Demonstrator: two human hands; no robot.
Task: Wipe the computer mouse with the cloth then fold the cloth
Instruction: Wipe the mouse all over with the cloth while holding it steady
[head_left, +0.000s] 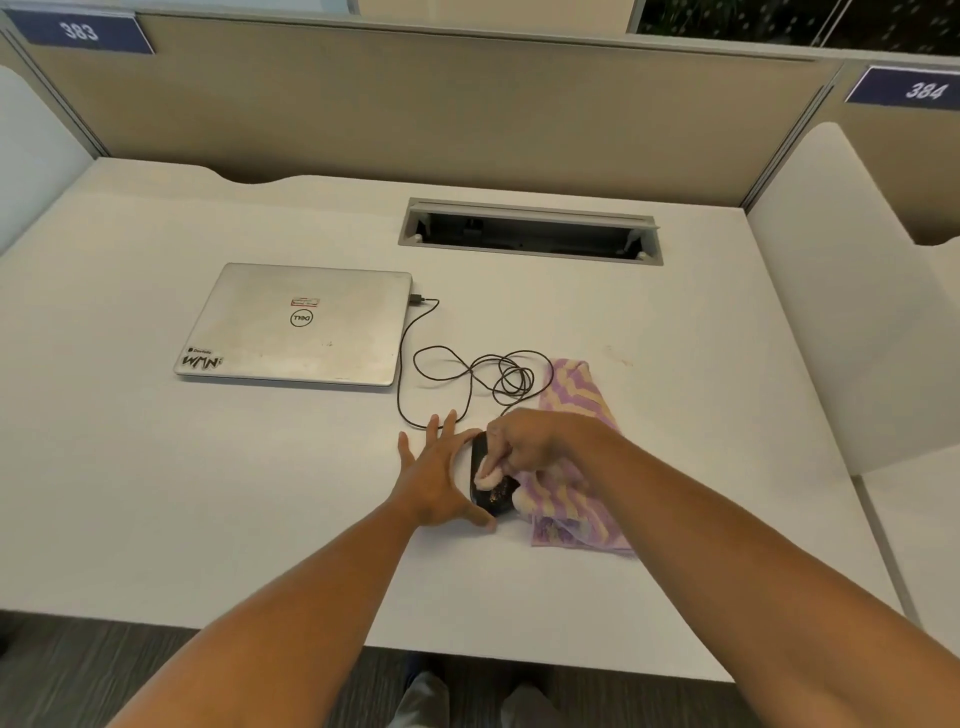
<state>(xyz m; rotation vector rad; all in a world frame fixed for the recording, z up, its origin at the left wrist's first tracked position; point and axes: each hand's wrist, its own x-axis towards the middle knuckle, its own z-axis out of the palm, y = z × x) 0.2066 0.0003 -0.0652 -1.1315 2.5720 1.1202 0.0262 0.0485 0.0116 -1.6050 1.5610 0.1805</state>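
Right hand (524, 441) curled closed around a bunched part of the cloth (576, 499), pressing it onto the top of the computer mouse (491, 486). Left hand (441, 473) spread wide, fingers splayed, holding nothing in a grasp; its palm lies against the mouse's left side and the thumb rests at the mouse's near edge, bracing it.

Head view, looking down on a white desk (208, 493). Mouse is black, sits near the desk's middle, between the two hands, partly hidden under the cloth wad and the right knuckles. Cloth is striped in purple and pale yellow zigzag; most of it trails out to the right of the mouse, lying flat and rumpled under the right forearm, with one end reaching toward the far side and the other toward the near side.

Mouse cable (467, 374), thin and black, loops loosely on the desk just beyond the hands and runs to a plug at the right edge of a closed silver laptop (296, 327), which lies flat to the far left of the mouse, well apart from it.

Further back, a grey cable tray opening (530, 231) is set into the desk. Beige partition (415, 104) behind it carries number plates reading 383 (78, 31) and 384 (924, 91).
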